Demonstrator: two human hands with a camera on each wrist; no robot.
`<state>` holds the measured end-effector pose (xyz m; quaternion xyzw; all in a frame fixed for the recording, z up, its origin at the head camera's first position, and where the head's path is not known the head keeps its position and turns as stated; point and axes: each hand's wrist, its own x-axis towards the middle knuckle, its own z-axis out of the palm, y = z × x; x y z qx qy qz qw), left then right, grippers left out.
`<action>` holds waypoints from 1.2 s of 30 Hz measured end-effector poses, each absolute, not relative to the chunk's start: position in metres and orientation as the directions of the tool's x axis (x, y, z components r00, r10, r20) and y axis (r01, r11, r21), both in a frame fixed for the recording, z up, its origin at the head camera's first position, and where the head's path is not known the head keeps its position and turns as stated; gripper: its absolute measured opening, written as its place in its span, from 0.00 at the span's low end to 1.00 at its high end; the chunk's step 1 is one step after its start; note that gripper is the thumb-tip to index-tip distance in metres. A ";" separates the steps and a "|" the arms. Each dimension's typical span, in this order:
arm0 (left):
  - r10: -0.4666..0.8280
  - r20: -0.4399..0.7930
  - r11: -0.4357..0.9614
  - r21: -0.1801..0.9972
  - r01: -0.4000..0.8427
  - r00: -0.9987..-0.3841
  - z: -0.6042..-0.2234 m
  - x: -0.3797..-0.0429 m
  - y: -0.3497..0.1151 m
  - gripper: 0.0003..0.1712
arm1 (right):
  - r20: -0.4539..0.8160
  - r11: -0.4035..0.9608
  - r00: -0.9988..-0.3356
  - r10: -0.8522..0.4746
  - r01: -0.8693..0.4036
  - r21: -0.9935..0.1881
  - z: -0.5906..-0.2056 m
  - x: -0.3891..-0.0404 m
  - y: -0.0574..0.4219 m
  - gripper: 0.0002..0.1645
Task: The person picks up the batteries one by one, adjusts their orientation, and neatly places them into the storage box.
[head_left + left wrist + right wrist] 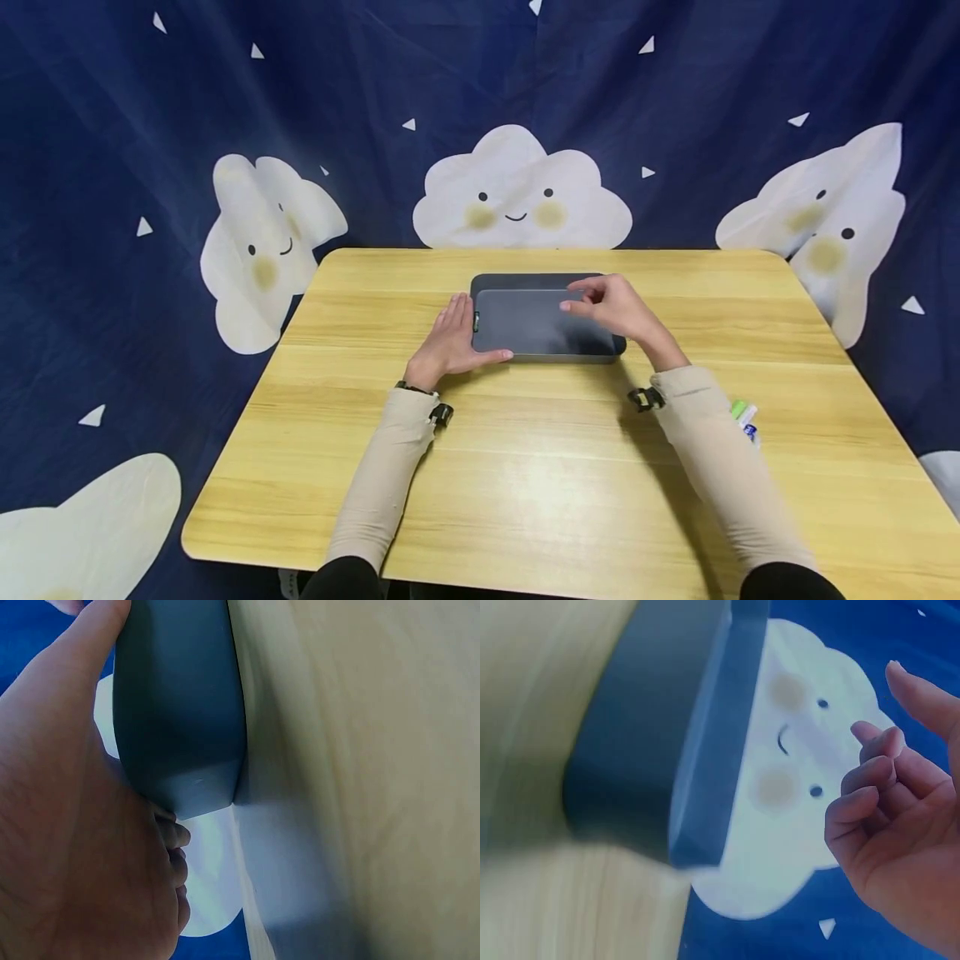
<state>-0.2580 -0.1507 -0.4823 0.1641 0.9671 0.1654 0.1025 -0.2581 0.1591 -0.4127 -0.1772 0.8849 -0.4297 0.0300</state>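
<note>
A dark grey rectangular box (547,359) lies near the table's far side, its broad, flat panel framed by a darker rim. Along its left end my left hand (447,339) rests with straight fingers, its thumb stretched over the near edge. From the left wrist view, that thumb lies along the top of the box's smooth side wall (180,697). My right hand (611,307) hovers over the box's right part, fingers loosely bent, thumb apart from them, nothing held. In the right wrist view this hand (900,802) is apart from the box (641,742).
Small green, white and blue items (745,417) lie beside my right forearm on the wooden table (525,492). Behind the table hangs a navy curtain (360,100) with white clouds. A band with a small device (647,399) sits at my right wrist.
</note>
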 end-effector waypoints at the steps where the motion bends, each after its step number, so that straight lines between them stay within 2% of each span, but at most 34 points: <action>1: 0.351 -0.143 0.891 0.355 0.283 -0.925 -0.482 -0.258 -0.151 0.79 | 0.104 0.571 -0.936 -0.336 -0.290 -0.768 -0.411 -0.255 0.165 0.25; 10: 0.354 -0.138 0.887 0.365 0.285 -0.925 -0.481 -0.257 -0.151 0.80 | 0.153 0.661 -0.960 -0.233 -0.271 -0.699 -0.403 -0.227 0.213 0.24; 17: 0.349 -0.144 0.888 0.367 0.277 -0.926 -0.481 -0.258 -0.151 0.79 | 0.134 0.719 -0.978 -0.159 -0.208 -0.663 -0.400 -0.207 0.246 0.22; 26: 0.349 -0.141 0.887 0.369 0.278 -0.926 -0.482 -0.257 -0.149 0.79 | 0.184 0.755 -0.963 -0.196 -0.268 -0.598 -0.413 -0.175 0.293 0.22; 36: 0.359 -0.128 0.882 0.371 0.291 -0.924 -0.483 -0.258 -0.150 0.80 | 0.088 0.803 -0.967 -0.238 -0.247 -0.542 -0.441 -0.150 0.327 0.25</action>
